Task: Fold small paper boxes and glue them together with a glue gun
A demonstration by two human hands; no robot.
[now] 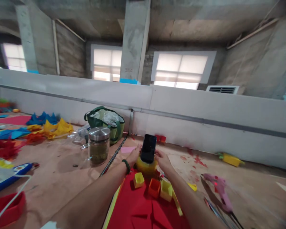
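black smartphone, screen dark, stands upright on a yellow round holder; left hand touches its left edge, grip open; right hand opposite, grip cannot be told

No legible text, brand or number, phone between the fingers dark-screened, glass jar left of the fingers unlabelled, power strip far left, markings too blurred to read

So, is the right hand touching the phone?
Touching. In the head view, the right hand has its fingers against the lower right edge of the upright phone, no gap visible.
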